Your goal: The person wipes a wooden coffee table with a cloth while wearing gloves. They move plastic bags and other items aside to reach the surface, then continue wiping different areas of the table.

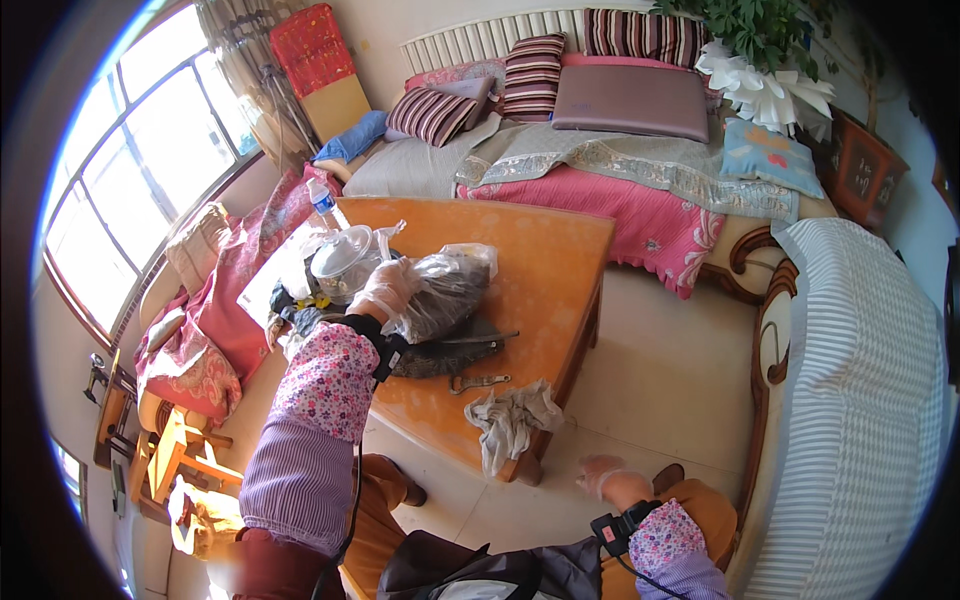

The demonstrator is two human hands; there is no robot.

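My left hand (388, 287), in a clear plastic glove, reaches across the orange wooden table (540, 262). It grips the gathered plastic of a clear bag (446, 296) filled with something dark grey. Left of this hand stands a clear plastic container (341, 259) with a domed lid. Below the bag lies a dark, flat item (450, 352) that I cannot make out. A small metal tool (480, 382) and a crumpled grey cloth (514, 424) are nearer the table's front corner. My right hand (606, 476), gloved too and blurred, hangs empty above the floor beside my knee.
A plastic bottle (326, 204) stands at the table's far left corner. A sofa with a pink cover (577, 214) runs behind the table. Another sofa, under a striped cover (847, 420), is on the right. Small wooden stools (176, 457) stand at the lower left.
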